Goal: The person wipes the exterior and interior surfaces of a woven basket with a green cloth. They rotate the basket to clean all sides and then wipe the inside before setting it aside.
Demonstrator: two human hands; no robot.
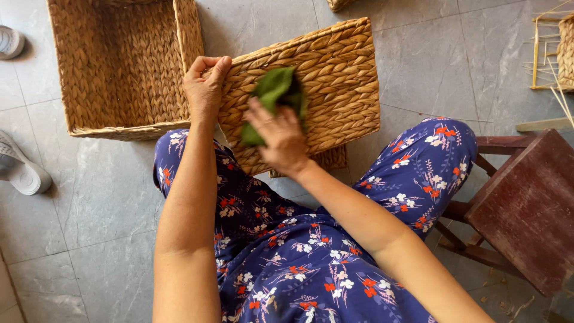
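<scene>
A woven straw basket (335, 72) lies bottom-up across my knees, its flat underside facing me. My left hand (205, 90) grips its left edge, fingers curled over the rim. My right hand (281, 139) presses a crumpled green cloth (274, 91) against the middle of the woven surface. Both forearms reach out over my lap in blue flowered trousers (299, 257).
A larger open woven basket (122, 66) stands on the grey tiled floor at the upper left. A dark red wooden stool (526, 209) is at my right. White sandals (21, 170) lie at the left edge. An unfinished wicker frame (553, 54) sits at the upper right.
</scene>
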